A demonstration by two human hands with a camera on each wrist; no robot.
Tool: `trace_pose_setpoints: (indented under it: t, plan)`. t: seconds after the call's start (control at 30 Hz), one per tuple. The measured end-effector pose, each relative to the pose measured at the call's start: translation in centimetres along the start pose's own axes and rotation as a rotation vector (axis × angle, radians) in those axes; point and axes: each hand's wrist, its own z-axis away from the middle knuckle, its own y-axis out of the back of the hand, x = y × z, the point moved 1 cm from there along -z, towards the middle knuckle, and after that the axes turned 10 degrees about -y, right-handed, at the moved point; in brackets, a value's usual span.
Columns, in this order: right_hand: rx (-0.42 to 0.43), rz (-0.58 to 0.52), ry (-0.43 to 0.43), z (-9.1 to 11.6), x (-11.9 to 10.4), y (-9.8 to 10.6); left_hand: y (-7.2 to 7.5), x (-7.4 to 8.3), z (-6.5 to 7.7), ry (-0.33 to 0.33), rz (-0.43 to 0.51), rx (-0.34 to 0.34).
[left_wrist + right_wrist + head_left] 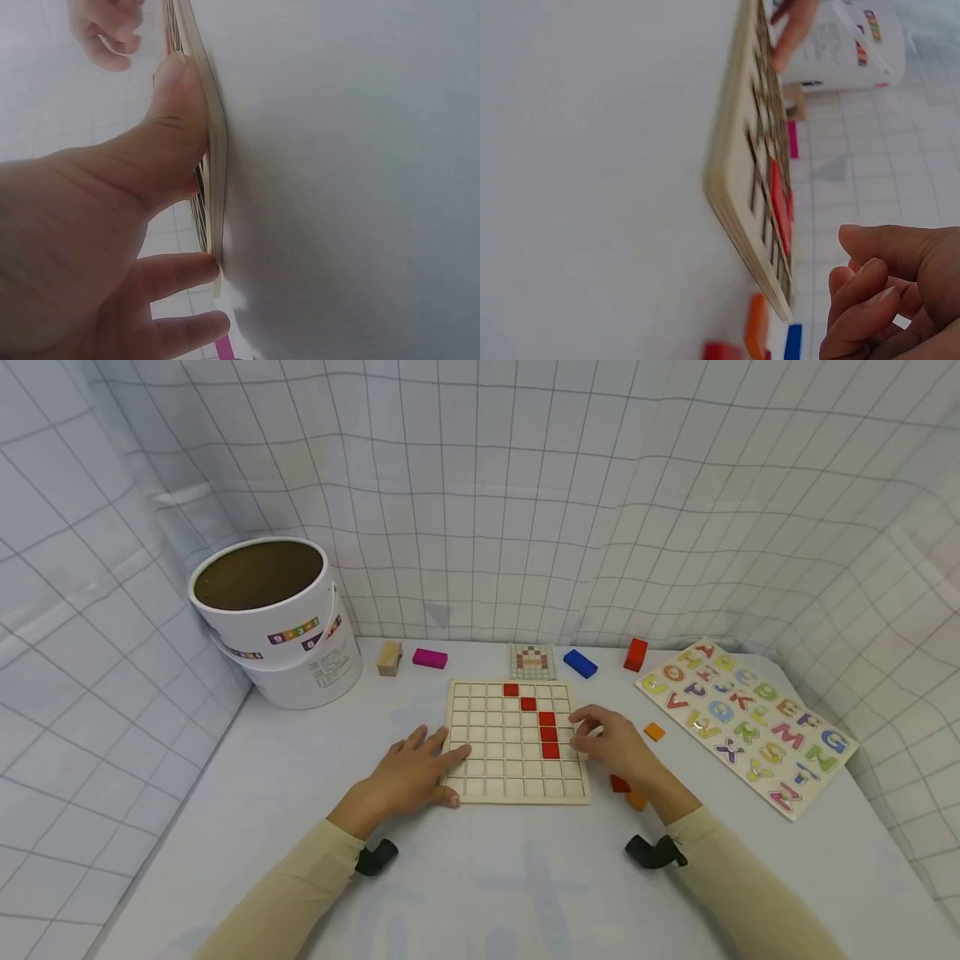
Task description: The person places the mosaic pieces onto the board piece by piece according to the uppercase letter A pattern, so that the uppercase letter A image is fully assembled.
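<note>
A wooden grid board [495, 797] lies flat, with several red square tiles [548, 734] in its cells, some in a column and others stepping up leftward. My left hand [415, 772] rests on the board's left edge, fingers spread; in the left wrist view its thumb [174, 94] lies on the rim. Above the board's right edge hovers my right hand [611, 745], fingers loosely bent. The right wrist view shows nothing between its thumb and fingers. By the right forearm are a loose red tile [619, 783] and an orange tile [637, 798], both partly covered.
Behind the board lie a small pattern card [532, 662], a blue block [581, 663], a red block [635, 654], a magenta block [430, 658] and a wooden block [389, 658]. A white bucket [300, 672] stands left. An alphabet puzzle board [738, 747] and an orange tile [655, 731] lie right.
</note>
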Motion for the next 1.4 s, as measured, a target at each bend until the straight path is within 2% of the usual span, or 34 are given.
trace_pose_setpoints:
  t: [0.07,0.17,0.3,0.5,0.6,0.73,0.9,1.17,1.27,1.4]
  plan:
    - [0.053,-0.03,0.005,0.1,0.5,2.0,0.1,0.0,0.0,-0.002,-0.001,0.001]
    - [0.104,-0.07,-0.038,0.1,1.5,4.6,0.1,0.0,0.0,-0.006,-0.006,0.002]
    - [0.083,-0.079,-0.084,0.0,3.0,6.1,0.1,-0.1,0.0,-0.009,-0.011,0.001]
    - [0.005,-0.048,-0.139,-0.9,4.4,5.4,0.0,0.0,0.0,-0.001,-0.002,-0.002]
    - [-0.002,0.013,-0.167,-1.4,4.5,4.7,0.0,0.0,0.0,-0.002,-0.001,-0.001]
    - [0.007,0.122,-0.157,-1.6,4.1,4.2,0.0,0.0,-0.2,-0.003,-0.01,0.001]
    - [0.012,0.182,-0.148,-1.7,3.7,3.7,-0.1,0.0,-0.1,0.01,-0.008,-0.001]
    - [0.024,0.214,-0.161,-1.6,3.6,3.5,-0.1,0.4,0.0,0.015,0.016,-0.002]
    - [0.057,0.221,-0.126,-1.6,3.3,3.9,0.0,0.4,0.0,0.012,0.014,-0.001]
    - [0.109,0.14,-0.057,-2.3,1.9,4.1,0.2,0.3,0.0,0.012,0.006,0.003]
